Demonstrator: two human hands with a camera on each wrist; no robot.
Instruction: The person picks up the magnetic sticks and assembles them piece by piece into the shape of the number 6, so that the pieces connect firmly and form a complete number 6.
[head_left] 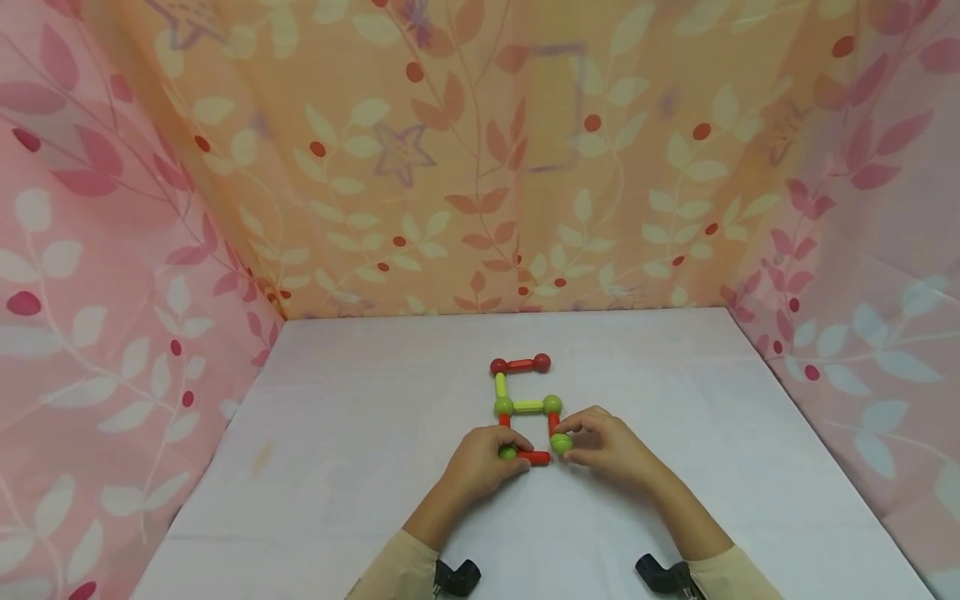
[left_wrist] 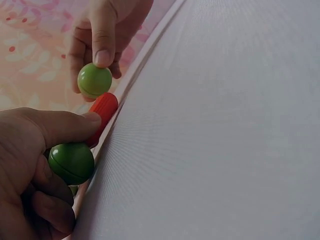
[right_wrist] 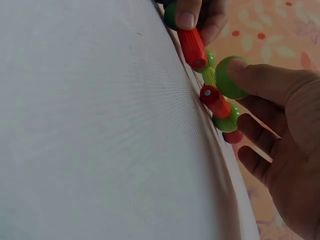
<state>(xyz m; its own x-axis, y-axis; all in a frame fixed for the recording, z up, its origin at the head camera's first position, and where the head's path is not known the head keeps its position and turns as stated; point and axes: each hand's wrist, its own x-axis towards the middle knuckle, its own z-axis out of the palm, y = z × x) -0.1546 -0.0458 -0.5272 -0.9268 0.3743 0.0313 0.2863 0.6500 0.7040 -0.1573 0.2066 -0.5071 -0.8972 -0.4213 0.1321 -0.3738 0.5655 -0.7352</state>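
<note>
A figure of short rods and balls lies on the white table. Its far end is a red rod (head_left: 520,365) between two red balls; nearer, a yellow-green rod (head_left: 528,407) joins two green balls. My left hand (head_left: 480,460) grips the lower-left green ball (left_wrist: 72,163), its thumb against a red rod (head_left: 536,457) pointing right. Between thumb and fingers, my right hand (head_left: 609,443) pinches another green ball (right_wrist: 230,77). This ball is close to the bare metal-tipped end of a second red rod (right_wrist: 215,101) and appears apart from it.
The white table (head_left: 315,500) stretches around the figure on all sides. Patterned cloth (head_left: 480,167) stands upright at the back, with pink floral cloth at left and right. Black wrist devices (head_left: 459,577) sit by both sleeves.
</note>
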